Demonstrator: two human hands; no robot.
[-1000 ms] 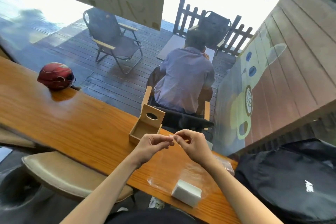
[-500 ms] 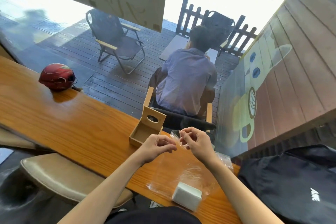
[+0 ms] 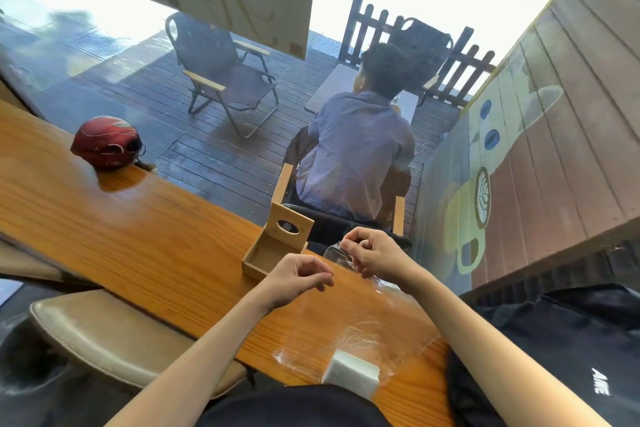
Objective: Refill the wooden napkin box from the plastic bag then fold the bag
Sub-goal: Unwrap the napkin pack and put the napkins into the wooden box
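Observation:
A wooden napkin box (image 3: 264, 256) stands on the wooden counter (image 3: 138, 239), its hinged lid (image 3: 291, 225) with an oval slot raised upright; I see nothing inside it. A clear plastic bag (image 3: 367, 329) lies on the counter toward me, with a white napkin stack (image 3: 351, 373) inside its near end. My right hand (image 3: 374, 255) pinches the bag's far open end and lifts it. My left hand (image 3: 299, 279) hovers beside it, fingers curled; whether it touches the plastic I cannot tell.
A red helmet (image 3: 105, 141) sits at the counter's far left by the window. A black backpack (image 3: 568, 354) lies to the right. A tan stool (image 3: 114, 336) stands below left. Through the glass a person (image 3: 356, 156) sits outside among folding chairs.
My hands, which were pinched together at the bag's mouth, have drawn apart. The right hand has raised the bag's end; the left has dropped lower and left.

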